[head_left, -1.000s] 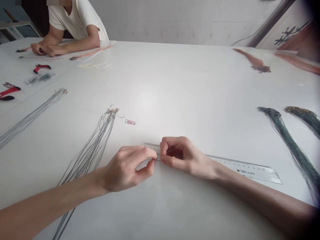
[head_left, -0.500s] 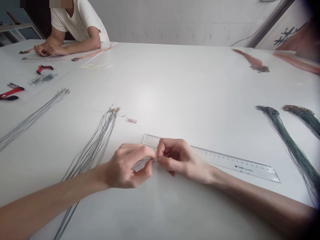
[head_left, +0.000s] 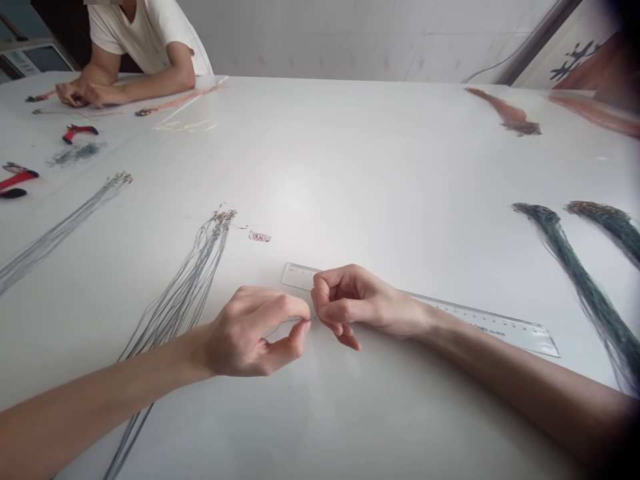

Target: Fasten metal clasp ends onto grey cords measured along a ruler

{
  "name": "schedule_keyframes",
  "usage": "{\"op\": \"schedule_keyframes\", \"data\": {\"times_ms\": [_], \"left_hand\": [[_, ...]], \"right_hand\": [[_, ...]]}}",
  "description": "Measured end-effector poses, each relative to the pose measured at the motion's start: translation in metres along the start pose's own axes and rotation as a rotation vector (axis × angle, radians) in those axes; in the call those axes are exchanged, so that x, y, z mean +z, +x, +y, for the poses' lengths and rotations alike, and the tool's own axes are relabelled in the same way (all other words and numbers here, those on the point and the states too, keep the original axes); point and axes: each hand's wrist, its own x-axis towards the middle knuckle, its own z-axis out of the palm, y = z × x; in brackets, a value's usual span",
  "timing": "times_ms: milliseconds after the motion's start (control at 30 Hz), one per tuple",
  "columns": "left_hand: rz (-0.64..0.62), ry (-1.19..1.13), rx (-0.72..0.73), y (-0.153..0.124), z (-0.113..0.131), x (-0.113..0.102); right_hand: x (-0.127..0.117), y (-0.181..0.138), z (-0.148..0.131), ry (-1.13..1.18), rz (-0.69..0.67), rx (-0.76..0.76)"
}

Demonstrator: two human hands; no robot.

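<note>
On the white desk (head_left: pixel 380 200), the thin wire (head_left: pixel 295 319) is still held pinched between the closed fingertips of the left hand (head_left: pixel 253 330) and right hand (head_left: pixel 353 307), just near the clear ruler (head_left: pixel 493 327), with no real change.

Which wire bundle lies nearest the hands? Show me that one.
The grey bundle beside the left hand: its strands pass under the left forearm. The other grey bundle and the dark green ones lie well away.

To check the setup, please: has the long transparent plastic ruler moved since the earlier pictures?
Yes. The long transparent plastic ruler has swung: its end at the left of the view moved away from the person, closer to the small red-and-white label on the white table.
</note>
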Motion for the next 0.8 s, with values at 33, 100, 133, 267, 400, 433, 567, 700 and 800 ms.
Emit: {"op": "schedule_keyframes", "data": {"times_ms": [33, 100, 133, 267, 400, 433, 567, 700, 800], "left_hand": [[-0.005, -0.004, 0.008, -0.0003, 0.0, -0.0002], [-0.023, -0.006, 0.026, -0.0007, 0.0001, -0.0007], [-0.031, -0.003, 0.036, -0.0009, 0.0003, -0.0011], [-0.09, 0.044, 0.061, -0.0012, 0.0005, -0.0031], [-0.122, 0.069, 0.072, -0.0013, -0.0001, -0.0043], [-0.126, 0.072, 0.075, -0.0011, -0.0002, -0.0044], [-0.143, 0.092, 0.075, -0.0001, 0.001, -0.0052], [-0.149, 0.102, 0.07, 0.0007, 0.0025, -0.0061], [-0.152, 0.102, 0.064, 0.0004, 0.0027, -0.0063]], "right_hand": [[-0.0007, 0.0003, 0.0003, 0.032, -0.014, 0.006], [-0.0022, 0.0008, 0.0011, 0.091, -0.052, 0.027], [-0.0028, 0.001, 0.0015, 0.114, -0.073, 0.042], [-0.0038, 0.0011, 0.0014, 0.151, -0.138, 0.093], [-0.0029, 0.0005, -0.0012, 0.136, -0.144, 0.118], [-0.0026, 0.0004, -0.0019, 0.128, -0.141, 0.125], [-0.0014, 0.0005, -0.0035, 0.113, -0.117, 0.147], [-0.0009, 0.0, -0.0032, 0.11, -0.105, 0.143], [-0.0011, -0.0006, -0.0026, 0.102, -0.104, 0.144]]}}
